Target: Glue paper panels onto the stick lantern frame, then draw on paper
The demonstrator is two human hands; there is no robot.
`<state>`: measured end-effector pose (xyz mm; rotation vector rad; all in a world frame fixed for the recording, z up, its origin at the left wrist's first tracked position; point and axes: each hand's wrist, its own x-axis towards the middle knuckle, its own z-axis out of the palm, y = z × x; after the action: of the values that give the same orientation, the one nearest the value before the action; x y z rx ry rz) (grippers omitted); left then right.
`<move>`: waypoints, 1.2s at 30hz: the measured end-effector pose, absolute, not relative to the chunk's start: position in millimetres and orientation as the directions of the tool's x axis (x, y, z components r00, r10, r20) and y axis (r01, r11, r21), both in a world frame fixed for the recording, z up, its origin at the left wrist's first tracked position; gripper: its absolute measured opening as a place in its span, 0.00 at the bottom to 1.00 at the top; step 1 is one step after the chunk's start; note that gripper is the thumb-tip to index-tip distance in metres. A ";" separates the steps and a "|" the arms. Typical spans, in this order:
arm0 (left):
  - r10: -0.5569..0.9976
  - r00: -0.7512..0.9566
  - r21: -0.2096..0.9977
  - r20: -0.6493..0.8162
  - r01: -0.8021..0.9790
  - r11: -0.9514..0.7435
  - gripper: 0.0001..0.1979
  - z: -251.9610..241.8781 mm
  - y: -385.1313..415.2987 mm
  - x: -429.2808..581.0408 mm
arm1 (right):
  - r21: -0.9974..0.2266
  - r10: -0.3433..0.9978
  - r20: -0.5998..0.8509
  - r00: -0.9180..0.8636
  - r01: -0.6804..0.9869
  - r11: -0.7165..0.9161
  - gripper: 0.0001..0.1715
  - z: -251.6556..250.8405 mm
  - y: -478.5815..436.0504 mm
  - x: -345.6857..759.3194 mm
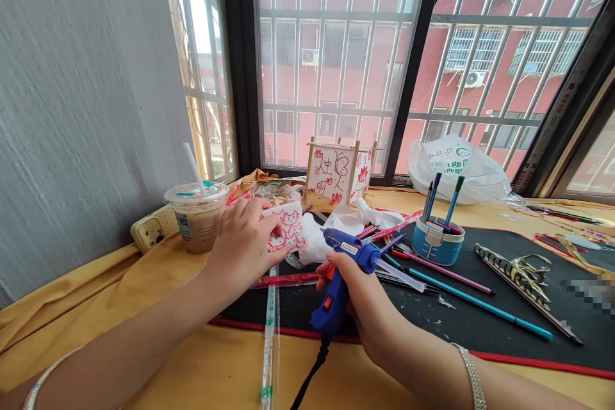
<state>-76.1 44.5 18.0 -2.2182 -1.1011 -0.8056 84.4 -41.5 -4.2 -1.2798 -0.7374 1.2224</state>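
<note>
Glue gun (337, 293) gripped in right hand (369, 300), left of pen cup (436, 248); left hand (246, 237) pinches patterned card (291, 225); best angle nozzle (325, 232) away from skin.

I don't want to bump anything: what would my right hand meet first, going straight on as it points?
Your right hand, glue gun leading, would probably meet the white bumpy material first; depth is unclear, and the patterned card in your left hand might come sooner.
</note>
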 end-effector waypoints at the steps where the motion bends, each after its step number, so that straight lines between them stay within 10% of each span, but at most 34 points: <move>1: 0.511 0.494 -0.198 0.704 0.827 -0.526 0.11 18.4 44.1 -76.1 | -0.957 0.945 -0.201 0.257 -0.258 -0.133 0.16 -5.0 -41.3 84.7; 36: 0.481 0.477 -0.076 0.736 0.764 -0.641 0.14 22.6 48.4 -82.2 | -0.963 0.984 -0.179 -0.007 -0.204 -0.177 0.19 -1.2 -51.0 81.0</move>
<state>-82.2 48.4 22.6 -2.3326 -1.0405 -0.9784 81.0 -51.0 -1.2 -1.1876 -0.9571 1.4210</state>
